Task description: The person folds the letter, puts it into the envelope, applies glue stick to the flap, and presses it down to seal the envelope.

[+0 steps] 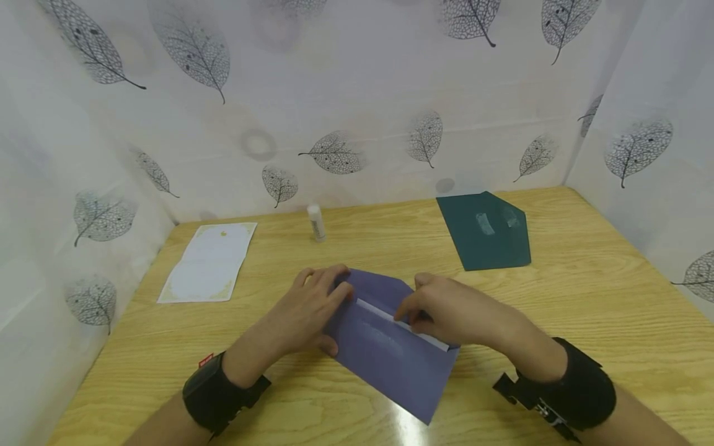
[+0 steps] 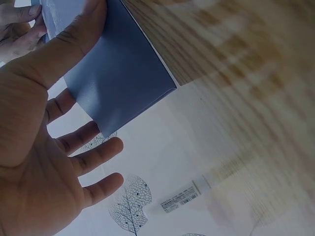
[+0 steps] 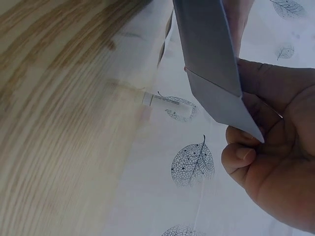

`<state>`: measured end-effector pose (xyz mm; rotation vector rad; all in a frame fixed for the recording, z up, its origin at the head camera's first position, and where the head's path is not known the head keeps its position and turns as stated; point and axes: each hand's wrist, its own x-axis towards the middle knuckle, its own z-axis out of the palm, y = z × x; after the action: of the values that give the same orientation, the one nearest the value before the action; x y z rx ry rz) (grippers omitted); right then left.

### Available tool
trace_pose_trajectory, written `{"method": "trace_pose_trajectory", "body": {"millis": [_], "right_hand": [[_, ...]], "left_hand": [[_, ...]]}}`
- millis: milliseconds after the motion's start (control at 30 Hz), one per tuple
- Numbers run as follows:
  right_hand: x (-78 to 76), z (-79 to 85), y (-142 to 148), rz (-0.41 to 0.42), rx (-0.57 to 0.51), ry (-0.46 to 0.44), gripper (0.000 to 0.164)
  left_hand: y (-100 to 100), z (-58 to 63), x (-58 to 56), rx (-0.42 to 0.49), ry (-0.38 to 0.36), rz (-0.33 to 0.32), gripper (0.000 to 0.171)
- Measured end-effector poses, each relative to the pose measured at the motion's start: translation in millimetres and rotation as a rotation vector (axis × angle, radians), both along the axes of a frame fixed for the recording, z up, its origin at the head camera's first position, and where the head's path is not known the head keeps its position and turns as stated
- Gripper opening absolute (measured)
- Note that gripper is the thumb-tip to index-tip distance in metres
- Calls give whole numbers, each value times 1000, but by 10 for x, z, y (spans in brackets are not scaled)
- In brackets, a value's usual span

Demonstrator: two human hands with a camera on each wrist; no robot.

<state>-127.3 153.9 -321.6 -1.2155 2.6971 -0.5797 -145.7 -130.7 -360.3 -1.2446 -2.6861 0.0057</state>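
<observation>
A purple envelope is tilted over the front middle of the table. The edge of a white paper sticks out of its opening as a narrow strip. My left hand grips the envelope's left end, thumb on the near face; in the left wrist view several fingers extend past it. My right hand is at the opening, fingertips pinching at the paper's edge. From the right wrist, the envelope shows end-on with its angled flap, and the right fingers curl beside it.
At the back left lies a white sheet with gold corner decoration. A white glue stick stands near the back edge. A dark green envelope lies at the back right of the wooden table. Leaf-patterned curtains enclose the back and sides.
</observation>
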Motion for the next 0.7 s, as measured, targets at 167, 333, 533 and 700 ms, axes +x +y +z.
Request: {"method": "trace_pose_trajectory", "body": {"millis": [167,333,533,700], "right_hand": [[-2,-7,-5,-2,13,5,21],[-5,9,4,14,18,16,24],[-28,17,24,9,-34,80,23],[-40,22,48,-16,-89,164,20]], "left_hand": [[3,-4,-2,-2,0,3,94],[2,-7,-2,0,-4,5,94],[-1,-7,-2,8,-4,6,94],[-1,-14,-11,7,-1,8,94]]}}
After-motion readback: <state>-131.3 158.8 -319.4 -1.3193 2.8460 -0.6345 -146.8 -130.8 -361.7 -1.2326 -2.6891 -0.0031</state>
